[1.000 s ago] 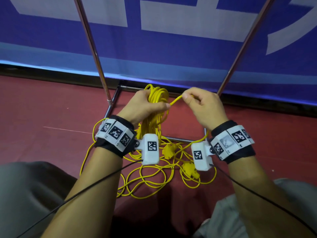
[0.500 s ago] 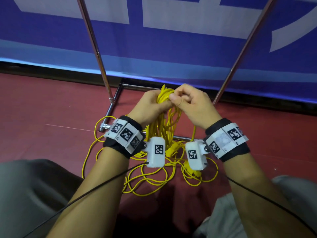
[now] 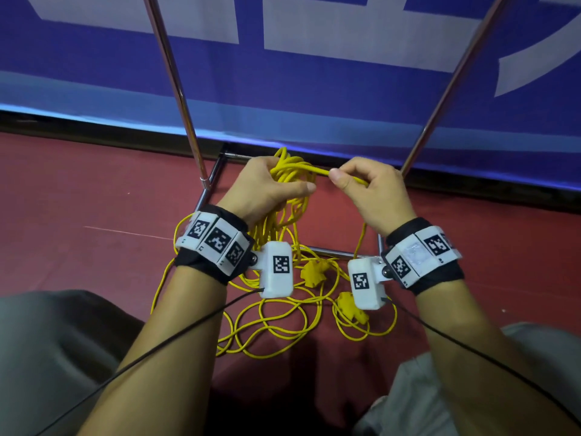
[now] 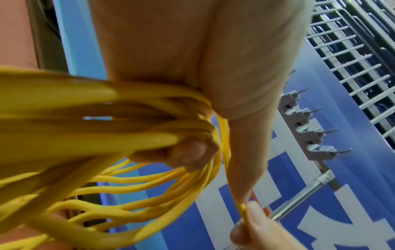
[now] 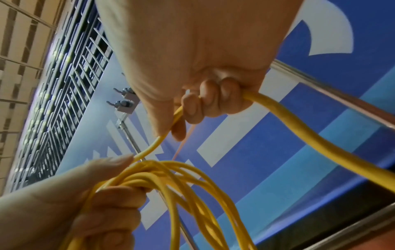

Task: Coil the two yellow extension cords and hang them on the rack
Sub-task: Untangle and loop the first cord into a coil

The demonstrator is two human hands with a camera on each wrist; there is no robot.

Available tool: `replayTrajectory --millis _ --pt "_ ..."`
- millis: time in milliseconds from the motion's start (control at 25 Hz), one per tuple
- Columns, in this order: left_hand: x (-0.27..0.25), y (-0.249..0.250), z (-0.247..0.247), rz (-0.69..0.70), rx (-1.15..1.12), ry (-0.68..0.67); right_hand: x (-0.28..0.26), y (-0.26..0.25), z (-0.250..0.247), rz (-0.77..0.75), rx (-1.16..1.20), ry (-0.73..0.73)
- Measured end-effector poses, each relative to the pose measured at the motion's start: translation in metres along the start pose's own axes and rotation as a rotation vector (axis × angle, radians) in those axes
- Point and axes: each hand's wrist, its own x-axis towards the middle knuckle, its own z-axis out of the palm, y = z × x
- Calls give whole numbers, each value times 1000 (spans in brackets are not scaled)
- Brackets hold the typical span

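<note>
Left hand (image 3: 267,187): our fingers curl round the coil (image 3: 290,171).
Right hand (image 3: 371,190): we pinch one cord strand (image 3: 317,170) (thumb against forefinger).
Floor (image 3: 94,199): loose loops (image 3: 283,325), near the rack (image 3: 188,121).

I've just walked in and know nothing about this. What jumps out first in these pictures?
A bright bundle of yellow cord loops is gripped in the left hand, in front of a blue banner. The right hand pinches a single strand running from that bundle. More loose cord lies tangled on the red floor below, between the wrists.
</note>
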Motion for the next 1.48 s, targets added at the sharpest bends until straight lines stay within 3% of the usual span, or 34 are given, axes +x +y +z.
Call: replayTrajectory --millis 480,640,760,960,1080,1160,1240,1360,1480 --pt "-1 0 2 -47 -30 -108 3 3 -14 -8 -69 -24" --pt "2 -4 10 -34 -40 27 1 -5 0 -26 -27 -11" --pt "5 -1 9 -39 -225 116 -1 3 11 22 85 -76" --pt "9 1 -5 -1 -397 343 -10 39 12 179 -214 -266" --pt "15 -4 -27 0 -433 490 -17 58 4 282 -217 -170" --pt "17 -8 -35 15 -376 506 -17 53 2 243 -182 -41" --pt "19 -14 -34 23 -253 513 -15 36 2 155 -271 -19" --pt "18 -19 -23 5 -164 488 -12 10 1 14 -580 -263" --pt "15 -18 -14 -5 -181 358 -11 -12 6 -130 -499 -524"
